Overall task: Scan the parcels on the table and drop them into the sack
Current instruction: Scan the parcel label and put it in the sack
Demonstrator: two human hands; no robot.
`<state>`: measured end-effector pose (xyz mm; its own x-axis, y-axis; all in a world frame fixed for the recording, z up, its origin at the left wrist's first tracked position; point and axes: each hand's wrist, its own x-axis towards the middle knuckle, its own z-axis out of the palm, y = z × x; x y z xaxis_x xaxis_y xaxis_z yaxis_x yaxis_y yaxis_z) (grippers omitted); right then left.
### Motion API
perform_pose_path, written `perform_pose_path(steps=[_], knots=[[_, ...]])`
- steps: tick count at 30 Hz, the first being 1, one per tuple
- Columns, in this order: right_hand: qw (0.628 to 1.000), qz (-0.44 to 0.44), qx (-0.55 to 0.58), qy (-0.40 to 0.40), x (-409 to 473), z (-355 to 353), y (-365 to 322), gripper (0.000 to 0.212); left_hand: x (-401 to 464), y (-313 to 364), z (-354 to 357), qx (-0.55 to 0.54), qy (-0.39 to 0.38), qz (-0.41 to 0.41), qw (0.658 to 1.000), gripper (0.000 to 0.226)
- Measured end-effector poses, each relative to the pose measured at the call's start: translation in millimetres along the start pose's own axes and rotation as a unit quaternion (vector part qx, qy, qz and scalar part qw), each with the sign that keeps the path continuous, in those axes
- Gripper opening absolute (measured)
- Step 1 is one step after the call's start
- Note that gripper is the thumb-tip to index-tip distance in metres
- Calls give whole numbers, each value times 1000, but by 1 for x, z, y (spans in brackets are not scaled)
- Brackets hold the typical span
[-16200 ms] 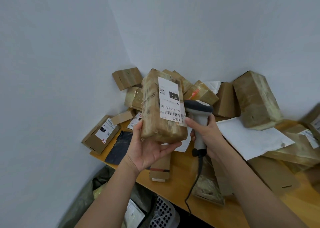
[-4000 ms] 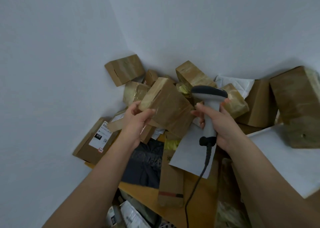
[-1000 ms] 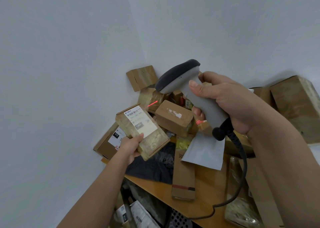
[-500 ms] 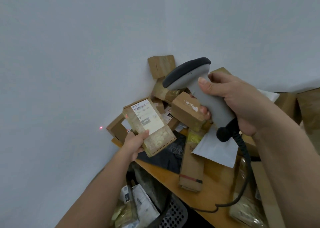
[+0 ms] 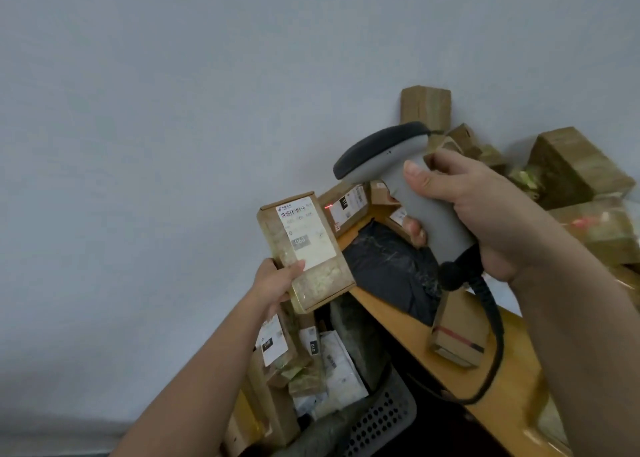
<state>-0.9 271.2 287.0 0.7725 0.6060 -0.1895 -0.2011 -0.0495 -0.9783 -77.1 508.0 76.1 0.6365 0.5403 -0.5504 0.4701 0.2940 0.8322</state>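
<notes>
My left hand [image 5: 277, 283] grips a small taped cardboard parcel [image 5: 304, 248] by its lower end, white label and barcode facing up, held out past the table's left edge above the sack [image 5: 349, 332]. My right hand [image 5: 481, 214] grips a grey barcode scanner [image 5: 398, 169] with a dark head, pointed left towards the parcel. A red scan dot falls on a boxed parcel [image 5: 346, 203] on the table just behind the held one. The sack below holds several labelled parcels [image 5: 277, 349].
The wooden table [image 5: 415, 328] carries a heap of cardboard parcels [image 5: 571, 165] against the wall corner, a black poly bag [image 5: 391, 266] and a flat carton [image 5: 457, 332] near the front edge. A grey perforated basket [image 5: 384, 418] stands under the table. The scanner cable [image 5: 491, 335] hangs over the edge.
The view has swung left and down, showing more of the sack. My left hand has carried the parcel out over the sack; the red dot moved from the wall onto a table parcel.
</notes>
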Motion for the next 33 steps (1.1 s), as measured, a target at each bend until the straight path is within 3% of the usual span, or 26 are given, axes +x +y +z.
perform_pose_path(steps=[7, 10, 15, 17, 19, 22, 24, 30, 33], knots=[[999, 33, 15, -25, 14, 34, 33, 33, 0, -37, -52, 23, 52, -18, 998, 31], [993, 111, -24, -37, 29, 35, 78, 26, 1, -66, -68, 0, 86, -60, 994, 37], [952, 302, -37, -16, 52, 23, 218, 22, 4, -127, -80, -7, 136, -128, 982, 38], [931, 363, -46, -2, 52, 15, 284, 27, 9, -161, -83, -8, 154, -148, 977, 54], [906, 422, -42, 14, 49, 8, 348, 39, 18, -197, -86, -12, 161, -166, 973, 67], [876, 477, -55, 40, 53, -5, 435, 70, 33, -240, -86, -54, 181, -192, 963, 43], [865, 494, -67, 51, 61, -10, 480, 80, 42, -261, -86, -70, 173, -207, 960, 37], [873, 469, -129, 21, 97, -17, 554, 80, 65, -294, -87, -92, 150, -180, 968, 15], [877, 457, -144, 28, 115, -24, 585, 45, 69, -301, -95, -106, 143, -178, 968, 19]])
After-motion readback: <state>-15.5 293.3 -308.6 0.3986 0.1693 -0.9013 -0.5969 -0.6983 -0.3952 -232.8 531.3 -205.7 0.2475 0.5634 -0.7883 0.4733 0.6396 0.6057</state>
